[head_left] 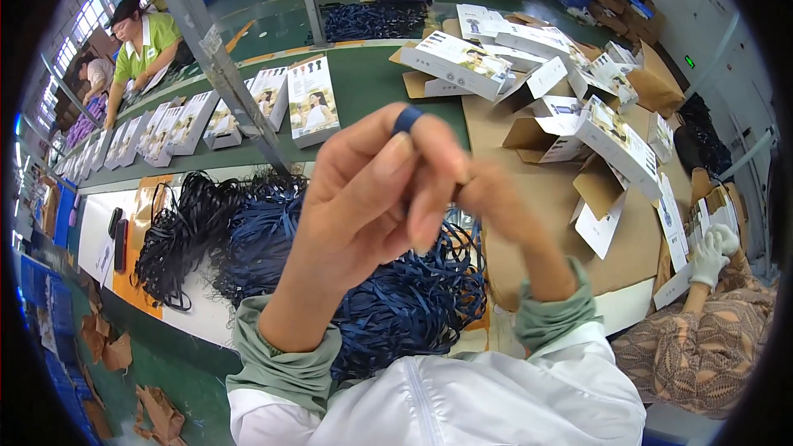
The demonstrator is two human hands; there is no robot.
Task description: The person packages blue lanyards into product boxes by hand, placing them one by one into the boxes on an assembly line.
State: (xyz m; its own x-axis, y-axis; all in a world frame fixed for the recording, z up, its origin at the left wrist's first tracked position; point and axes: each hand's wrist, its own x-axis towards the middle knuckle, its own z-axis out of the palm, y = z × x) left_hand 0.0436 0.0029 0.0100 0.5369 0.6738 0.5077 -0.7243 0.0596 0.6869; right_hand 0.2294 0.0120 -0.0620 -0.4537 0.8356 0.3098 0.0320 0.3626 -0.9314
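In the middle my left hand is raised with its fingers curled and the thumb against them. A narrow dark blue band goes round one of its fingers; whether it is a strap, I cannot tell. Anything inside the curled fingers is hidden. My right hand meets the left one's fingertips from the right, smeared by motion, so its grip does not show. Below both hands lies a big tangled pile of dark blue straps, with a bunch of black straps on its left.
Open white boxes heap on brown cardboard at right. A row of upright boxes lines the green conveyor, behind a metal post. A co-worker's gloved hands handle boxes at right; other people work across the belt.
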